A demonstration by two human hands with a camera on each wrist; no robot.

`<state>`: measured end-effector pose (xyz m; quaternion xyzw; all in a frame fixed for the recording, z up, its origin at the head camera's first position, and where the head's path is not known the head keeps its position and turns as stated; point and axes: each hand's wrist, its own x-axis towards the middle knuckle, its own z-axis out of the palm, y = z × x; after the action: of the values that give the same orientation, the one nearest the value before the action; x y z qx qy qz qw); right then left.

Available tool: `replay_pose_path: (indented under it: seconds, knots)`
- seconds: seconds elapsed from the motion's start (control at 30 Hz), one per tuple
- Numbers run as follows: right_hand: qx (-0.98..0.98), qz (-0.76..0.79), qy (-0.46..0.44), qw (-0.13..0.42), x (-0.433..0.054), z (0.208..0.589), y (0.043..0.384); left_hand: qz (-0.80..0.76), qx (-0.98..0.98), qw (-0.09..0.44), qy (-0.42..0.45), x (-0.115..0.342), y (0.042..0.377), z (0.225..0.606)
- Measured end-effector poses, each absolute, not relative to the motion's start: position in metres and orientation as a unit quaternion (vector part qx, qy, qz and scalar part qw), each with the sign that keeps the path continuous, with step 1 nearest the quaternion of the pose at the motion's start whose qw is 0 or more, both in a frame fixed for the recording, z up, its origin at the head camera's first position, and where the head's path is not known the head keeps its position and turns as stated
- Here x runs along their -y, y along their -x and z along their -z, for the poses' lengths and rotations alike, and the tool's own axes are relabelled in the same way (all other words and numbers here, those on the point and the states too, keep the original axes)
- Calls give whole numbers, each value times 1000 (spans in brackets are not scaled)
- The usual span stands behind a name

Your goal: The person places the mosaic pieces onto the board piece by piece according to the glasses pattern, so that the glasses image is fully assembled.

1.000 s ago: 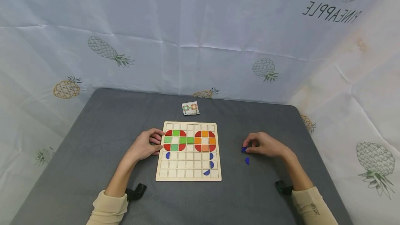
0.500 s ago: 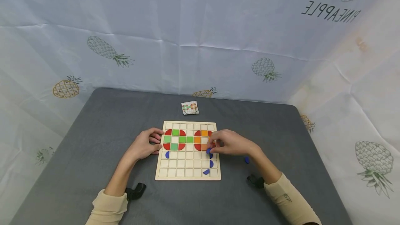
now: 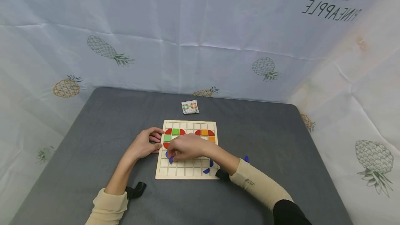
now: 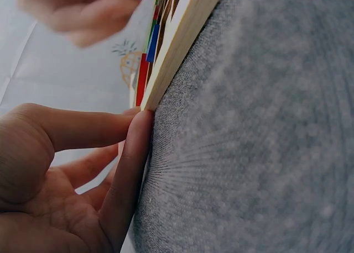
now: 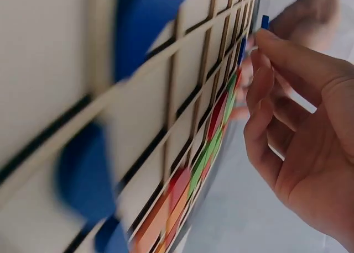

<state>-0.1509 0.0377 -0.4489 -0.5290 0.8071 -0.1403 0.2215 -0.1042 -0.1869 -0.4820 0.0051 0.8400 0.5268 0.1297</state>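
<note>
My left hand holds the left edge of a wooden grid board, thumb and fingers pinching its rim in the left wrist view. Above the board's left side, my right hand pinches a blue half-round piece between thumb and fingertips; the right wrist view shows that blue piece edge-on, raised off the grid. Red, green and orange pieces sit in the upper rows, partly hidden by the right hand. Another blue piece lies just beside the held one, and more blue pieces sit on the right side.
One loose blue piece lies on the grey table right of the board, partly behind the right sleeve. A small printed pattern card lies beyond the board. A pineapple-print curtain hangs behind the table.
My right hand has carried the blue piece from the table on the right, across the board, to its left side. The left hand has stayed on the board's edge.
</note>
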Motion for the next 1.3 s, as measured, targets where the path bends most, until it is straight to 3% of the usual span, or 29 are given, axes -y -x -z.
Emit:
replay_pose_path:
  seconds: [0.3,0.8,1.3]
  knots:
    - [-815,85,536,205,-10,452,145,-518,-846,128,-11,190,104,484]
    - [-794,118,555,218,-25,451,145,-524,-842,130,-7,188,105,484]
    - [-846,206,454,191,-149,449,137,-521,-844,131,5,186,104,485]
